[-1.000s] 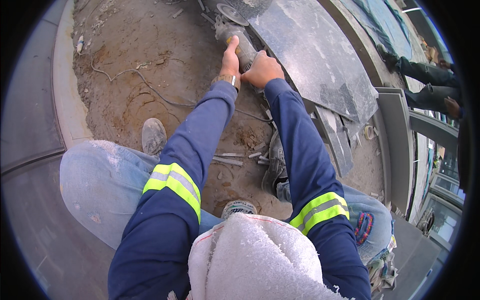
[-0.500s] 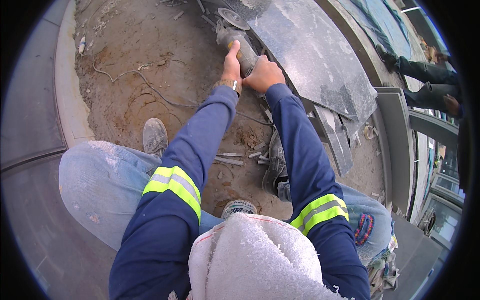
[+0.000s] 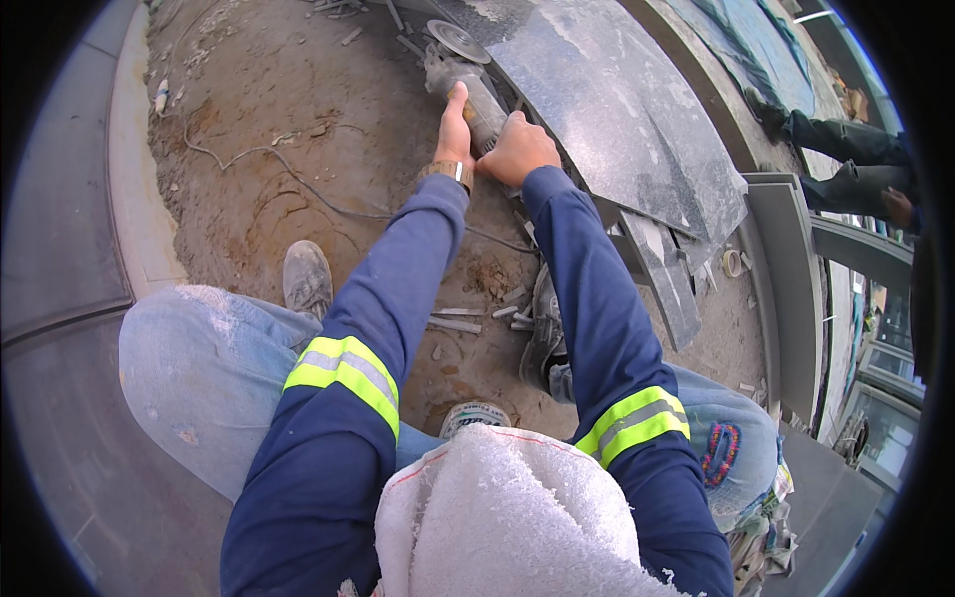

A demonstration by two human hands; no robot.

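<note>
Both my hands grip a dusty angle grinder [image 3: 479, 107], held out at the top middle. Its round disc [image 3: 459, 41] sits at the far end, beside the edge of a large grey stone slab [image 3: 607, 109]. My left hand [image 3: 455, 129] wraps the body from the left, thumb along its top. My right hand [image 3: 521, 151] is closed round the rear of the body. A power cord [image 3: 298, 176] runs over the dirt on the left and passes under my forearms. Whether the disc touches the slab I cannot tell.
Narrow stone offcuts [image 3: 457, 324] lie on the dirt between my shoes. A cut strip of slab [image 3: 665, 279] leans at the right, near a tape roll [image 3: 733, 264]. Grey panels [image 3: 786, 269] stand farther right. Another person's legs [image 3: 846, 164] show at the far right.
The grinder and both my hands have shifted slightly to the left along the slab's edge. My grip on it is unchanged.
</note>
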